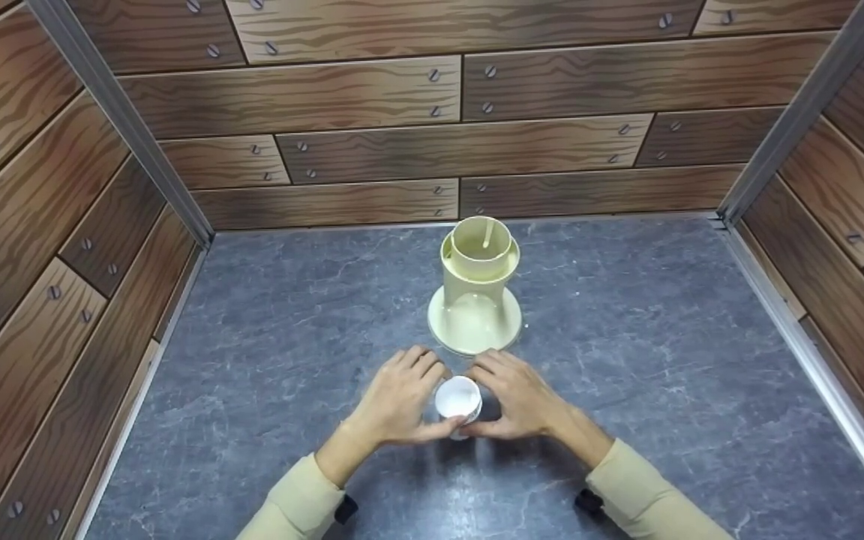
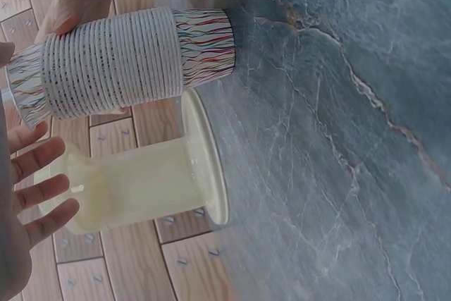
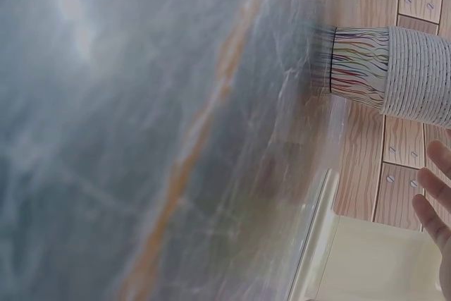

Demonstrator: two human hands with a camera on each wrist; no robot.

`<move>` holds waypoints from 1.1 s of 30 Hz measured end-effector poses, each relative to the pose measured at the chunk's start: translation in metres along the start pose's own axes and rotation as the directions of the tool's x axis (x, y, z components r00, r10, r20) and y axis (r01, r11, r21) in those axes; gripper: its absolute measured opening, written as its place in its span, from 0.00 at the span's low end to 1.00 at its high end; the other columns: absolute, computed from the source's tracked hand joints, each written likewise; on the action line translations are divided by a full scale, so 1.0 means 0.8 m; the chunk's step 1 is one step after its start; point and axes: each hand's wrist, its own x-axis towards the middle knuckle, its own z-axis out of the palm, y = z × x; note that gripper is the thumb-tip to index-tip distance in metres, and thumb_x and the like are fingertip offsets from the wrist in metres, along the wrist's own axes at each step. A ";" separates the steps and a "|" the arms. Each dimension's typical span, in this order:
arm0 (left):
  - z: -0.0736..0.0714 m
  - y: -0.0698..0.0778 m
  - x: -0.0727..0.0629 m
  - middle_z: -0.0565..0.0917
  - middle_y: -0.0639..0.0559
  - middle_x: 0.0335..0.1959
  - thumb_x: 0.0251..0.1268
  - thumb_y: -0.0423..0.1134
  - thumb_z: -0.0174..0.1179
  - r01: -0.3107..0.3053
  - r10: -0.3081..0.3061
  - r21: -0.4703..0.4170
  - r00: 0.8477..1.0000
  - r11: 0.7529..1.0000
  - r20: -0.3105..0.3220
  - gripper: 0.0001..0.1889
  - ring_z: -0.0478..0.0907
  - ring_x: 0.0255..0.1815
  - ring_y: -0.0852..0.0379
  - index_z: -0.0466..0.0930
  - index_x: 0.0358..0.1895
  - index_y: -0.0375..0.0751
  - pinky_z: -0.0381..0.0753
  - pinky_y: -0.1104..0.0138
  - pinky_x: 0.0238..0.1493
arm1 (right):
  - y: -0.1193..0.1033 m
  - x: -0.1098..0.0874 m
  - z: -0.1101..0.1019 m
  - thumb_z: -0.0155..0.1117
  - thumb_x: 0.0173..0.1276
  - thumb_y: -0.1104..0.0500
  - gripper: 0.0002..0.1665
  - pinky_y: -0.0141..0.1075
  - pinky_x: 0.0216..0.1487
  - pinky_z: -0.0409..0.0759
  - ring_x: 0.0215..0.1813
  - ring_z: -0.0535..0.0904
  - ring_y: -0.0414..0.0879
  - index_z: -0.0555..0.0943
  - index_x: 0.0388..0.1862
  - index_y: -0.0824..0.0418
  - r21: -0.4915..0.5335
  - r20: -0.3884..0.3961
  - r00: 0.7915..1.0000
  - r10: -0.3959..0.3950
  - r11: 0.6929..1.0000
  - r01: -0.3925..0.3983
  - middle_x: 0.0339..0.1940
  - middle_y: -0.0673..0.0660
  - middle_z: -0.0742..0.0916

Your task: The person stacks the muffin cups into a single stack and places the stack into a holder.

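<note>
A tall stack of nested paper cups (image 2: 113, 61), white with coloured wavy lines, stands upright between my hands. Only the white inside of the top cup (image 1: 456, 395) shows from above. With thumb and forefinger, my left hand (image 1: 402, 397) pinches the stack's top end; its other fingers (image 2: 49, 192) spread loosely away from the cups. My right hand (image 1: 518, 396) grips the stack from the opposite side, its thumb against the rims in the left wrist view. Just beyond both hands is a pale yellow cylindrical holder (image 1: 475, 300) with a wide round base and a tube inside its top.
A dark blue-grey marbled tabletop (image 1: 312, 322) lies under everything. Wood-patterned panels form a back wall (image 1: 372, 97) and both side walls, joined by metal rails (image 1: 814, 360) along the edges.
</note>
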 end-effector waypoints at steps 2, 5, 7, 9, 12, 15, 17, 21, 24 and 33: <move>0.001 0.001 0.000 0.77 0.52 0.39 0.61 0.72 0.52 0.000 0.000 -0.001 1.000 1.000 0.000 0.30 0.74 0.44 0.52 0.77 0.40 0.47 0.77 0.60 0.41 | 0.000 -0.001 0.000 0.72 0.52 0.26 0.39 0.40 0.49 0.76 0.49 0.77 0.44 0.81 0.47 0.54 0.004 0.000 1.000 0.001 1.000 -0.001 0.46 0.49 0.82; 0.003 0.001 -0.001 0.78 0.52 0.39 0.62 0.73 0.51 0.002 -0.002 -0.002 1.000 1.000 -0.001 0.30 0.75 0.44 0.51 0.77 0.40 0.47 0.78 0.60 0.43 | 0.000 -0.001 0.000 0.72 0.52 0.26 0.39 0.40 0.49 0.77 0.50 0.77 0.44 0.81 0.47 0.55 0.008 0.001 1.000 0.001 1.000 -0.001 0.46 0.49 0.82; 0.004 0.001 -0.002 0.78 0.51 0.40 0.62 0.73 0.51 0.005 -0.005 -0.004 1.000 1.000 0.000 0.31 0.75 0.45 0.51 0.77 0.41 0.47 0.78 0.59 0.44 | 0.000 -0.001 -0.001 0.72 0.52 0.26 0.39 0.40 0.50 0.77 0.50 0.77 0.44 0.82 0.48 0.54 0.010 0.002 1.000 0.002 1.000 -0.002 0.46 0.49 0.82; 0.005 0.001 -0.003 0.79 0.51 0.40 0.62 0.73 0.52 0.007 -0.007 -0.006 1.000 1.000 0.001 0.31 0.76 0.45 0.51 0.77 0.41 0.46 0.79 0.59 0.45 | 0.000 0.000 -0.001 0.72 0.52 0.25 0.39 0.40 0.50 0.77 0.50 0.77 0.44 0.82 0.48 0.54 0.010 0.001 1.000 0.002 1.000 -0.002 0.46 0.49 0.83; 0.007 0.001 -0.003 0.79 0.51 0.40 0.62 0.73 0.52 0.010 -0.010 -0.006 1.000 1.000 0.004 0.31 0.76 0.45 0.51 0.78 0.41 0.46 0.79 0.59 0.46 | 0.001 -0.001 -0.001 0.72 0.52 0.25 0.39 0.40 0.50 0.77 0.50 0.77 0.44 0.82 0.48 0.54 0.010 -0.005 1.000 -0.001 1.000 0.001 0.47 0.48 0.83; 0.008 0.002 -0.003 0.79 0.51 0.40 0.62 0.73 0.51 0.013 -0.013 -0.001 1.000 1.000 0.008 0.31 0.76 0.45 0.51 0.78 0.41 0.45 0.79 0.59 0.48 | 0.001 -0.001 0.000 0.71 0.53 0.26 0.39 0.40 0.49 0.77 0.50 0.77 0.44 0.82 0.48 0.55 0.005 -0.007 1.000 -0.005 1.000 0.005 0.46 0.49 0.83; 0.009 0.003 -0.004 0.79 0.50 0.40 0.62 0.73 0.51 0.014 -0.014 0.004 1.000 1.000 0.015 0.32 0.76 0.46 0.51 0.77 0.41 0.45 0.78 0.59 0.50 | 0.001 -0.002 0.000 0.71 0.54 0.26 0.38 0.40 0.49 0.77 0.49 0.77 0.44 0.82 0.48 0.55 0.003 -0.007 1.000 -0.008 1.000 0.008 0.46 0.49 0.82; 0.011 0.004 -0.006 0.79 0.50 0.41 0.63 0.73 0.50 0.010 -0.010 0.005 1.000 1.000 0.020 0.32 0.76 0.46 0.51 0.77 0.41 0.45 0.78 0.59 0.49 | 0.001 -0.003 0.002 0.71 0.55 0.27 0.38 0.41 0.48 0.78 0.48 0.78 0.45 0.82 0.47 0.57 0.007 -0.007 1.000 -0.018 1.000 0.018 0.46 0.50 0.83; 0.013 0.004 -0.007 0.79 0.50 0.41 0.63 0.73 0.49 0.013 -0.013 0.009 1.000 1.000 0.017 0.32 0.75 0.45 0.51 0.77 0.41 0.45 0.78 0.59 0.47 | 0.001 -0.002 0.002 0.71 0.55 0.27 0.38 0.42 0.49 0.78 0.48 0.78 0.45 0.82 0.47 0.57 0.010 -0.001 1.000 -0.017 1.000 0.017 0.46 0.51 0.83; 0.021 0.005 -0.010 0.79 0.52 0.41 0.63 0.72 0.51 0.008 -0.008 -0.009 1.000 1.000 -0.011 0.32 0.76 0.44 0.52 0.79 0.44 0.44 0.78 0.60 0.48 | 0.002 -0.003 0.003 0.70 0.56 0.27 0.38 0.42 0.51 0.78 0.49 0.77 0.46 0.82 0.47 0.57 -0.002 0.037 0.999 -0.011 1.000 0.011 0.45 0.51 0.82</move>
